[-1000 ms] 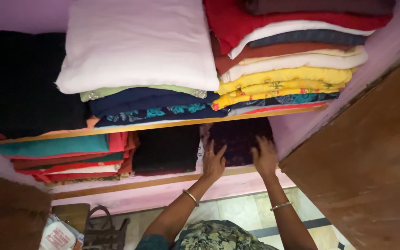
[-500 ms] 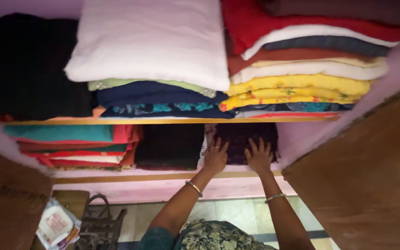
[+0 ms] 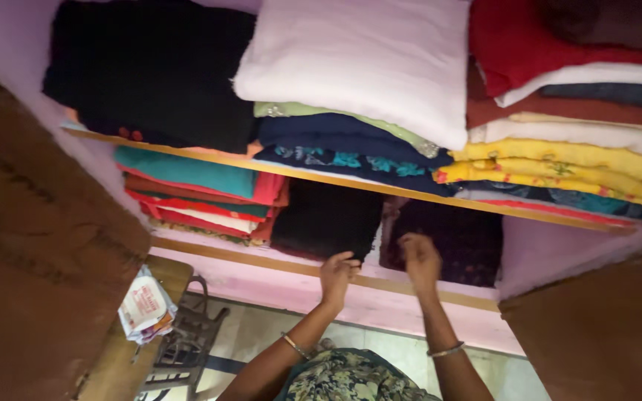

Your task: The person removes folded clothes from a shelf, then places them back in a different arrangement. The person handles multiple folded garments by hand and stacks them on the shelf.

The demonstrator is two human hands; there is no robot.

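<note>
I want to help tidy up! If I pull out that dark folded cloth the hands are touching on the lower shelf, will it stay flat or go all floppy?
Probably floppy: the dark folded cloth is soft fabric and would likely sag and unfold. It looks light. It may drag, since it is tucked under the wooden shelf. The left hand and right hand are at its front.

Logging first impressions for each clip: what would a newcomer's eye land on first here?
Probably the big white folded blanket on the upper shelf, bright between a black pile and a red-and-yellow stack. Next, the left hand and right hand, both raised to the dark folded clothes on the lower shelf, low in the middle.
</note>
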